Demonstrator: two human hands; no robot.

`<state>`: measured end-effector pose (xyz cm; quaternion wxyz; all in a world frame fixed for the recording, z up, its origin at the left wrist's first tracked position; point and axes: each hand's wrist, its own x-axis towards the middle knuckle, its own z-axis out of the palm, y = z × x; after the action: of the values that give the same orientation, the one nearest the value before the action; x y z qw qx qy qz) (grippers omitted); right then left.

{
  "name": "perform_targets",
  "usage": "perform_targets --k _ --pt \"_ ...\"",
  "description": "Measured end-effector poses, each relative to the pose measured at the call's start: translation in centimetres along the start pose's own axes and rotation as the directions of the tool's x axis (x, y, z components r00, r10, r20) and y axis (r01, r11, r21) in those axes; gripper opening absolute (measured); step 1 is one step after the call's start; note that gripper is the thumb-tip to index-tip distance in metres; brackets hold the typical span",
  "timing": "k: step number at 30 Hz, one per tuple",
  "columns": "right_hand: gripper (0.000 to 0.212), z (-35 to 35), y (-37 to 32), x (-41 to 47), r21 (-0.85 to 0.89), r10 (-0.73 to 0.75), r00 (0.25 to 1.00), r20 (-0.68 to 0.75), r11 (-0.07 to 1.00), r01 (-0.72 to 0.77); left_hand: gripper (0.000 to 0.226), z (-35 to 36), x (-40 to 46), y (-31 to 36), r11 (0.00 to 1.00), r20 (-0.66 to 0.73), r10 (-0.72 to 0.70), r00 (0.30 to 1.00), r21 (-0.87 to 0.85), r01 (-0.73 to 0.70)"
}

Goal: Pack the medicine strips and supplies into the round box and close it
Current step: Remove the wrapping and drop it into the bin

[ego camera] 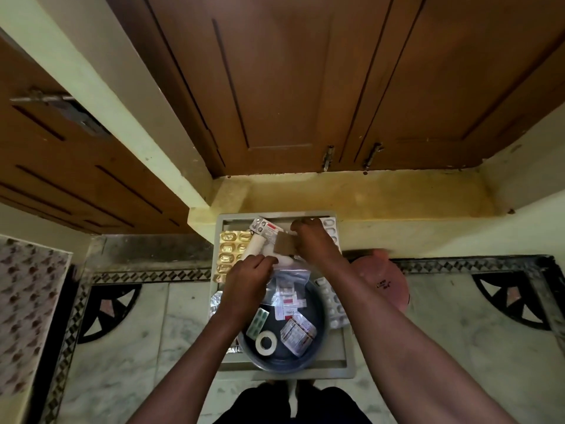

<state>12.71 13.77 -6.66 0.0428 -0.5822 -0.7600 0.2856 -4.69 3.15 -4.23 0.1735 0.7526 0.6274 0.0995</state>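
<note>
A round grey box (319, 316) stands open on a grey tray (348, 359). Inside it lie a white tape roll (266, 342), a green pill strip (257, 324), a white sachet (298, 332) and a clear zip bag of small packets (286, 296). My left hand (249, 275) grips the zip bag's top edge over the box's far rim. My right hand (312, 240) is closed on a brown cardboard piece (284, 243) beside a white bandage roll (255, 246). Gold blister strips (229, 249) and silver strips (263, 228) lie at the tray's far end.
A pink round lid (382, 280) lies on the floor right of the tray. More silver strips (333, 307) rest at the box's right side. A yellow step (397, 209) and brown cupboard doors (305, 87) stand just beyond the tray. My dark-clad legs (284, 405) are at the bottom.
</note>
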Motion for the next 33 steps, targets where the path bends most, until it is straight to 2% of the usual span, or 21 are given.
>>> perform_targets --k 4,11,14,18,23,25,28,33 --pt "0.027 0.2 0.2 0.5 -0.045 -0.036 0.999 0.021 0.998 0.037 0.035 -0.6 -0.4 -0.5 0.994 -0.034 -0.014 0.999 -0.110 0.010" --pt "0.039 -0.1 0.1 0.7 -0.085 -0.015 1.000 -0.011 0.996 0.014 0.034 -1.0 -0.9 -1.3 0.974 -0.089 -0.058 0.994 -0.226 0.036" --pt "0.036 0.0 0.5 0.3 0.016 0.000 0.999 -0.050 1.000 0.001 0.033 -1.3 -0.9 -1.5 0.965 -0.098 -0.038 0.995 -0.263 0.011" --pt "0.035 -0.8 1.0 -0.6 0.258 0.063 0.998 -0.028 0.965 -0.054 0.028 -2.2 -0.7 -1.8 0.948 -0.137 -0.034 0.990 -0.319 -0.012" --pt "0.021 -2.0 0.8 -3.6 0.388 0.150 0.972 -0.179 0.919 -0.070 0.025 -3.8 -1.2 -2.1 0.916 -0.205 -0.063 0.977 -0.401 -0.025" --pt "0.017 -2.5 0.5 -5.6 0.453 0.207 0.942 -0.265 0.889 -0.068 0.025 -4.2 -1.4 -1.7 0.896 -0.201 -0.079 0.976 -0.444 -0.019" --pt "0.016 -3.3 0.3 -8.7 0.616 0.371 0.855 -0.362 0.784 -0.079 0.025 -4.3 -1.3 -0.1 0.847 -0.190 -0.129 0.973 -0.531 0.008" --pt "0.013 -4.0 2.0 -13.7 0.787 0.596 0.685 -0.419 0.615 -0.055 0.021 -3.5 -0.7 3.8 0.781 -0.180 -0.160 0.971 -0.624 0.013"
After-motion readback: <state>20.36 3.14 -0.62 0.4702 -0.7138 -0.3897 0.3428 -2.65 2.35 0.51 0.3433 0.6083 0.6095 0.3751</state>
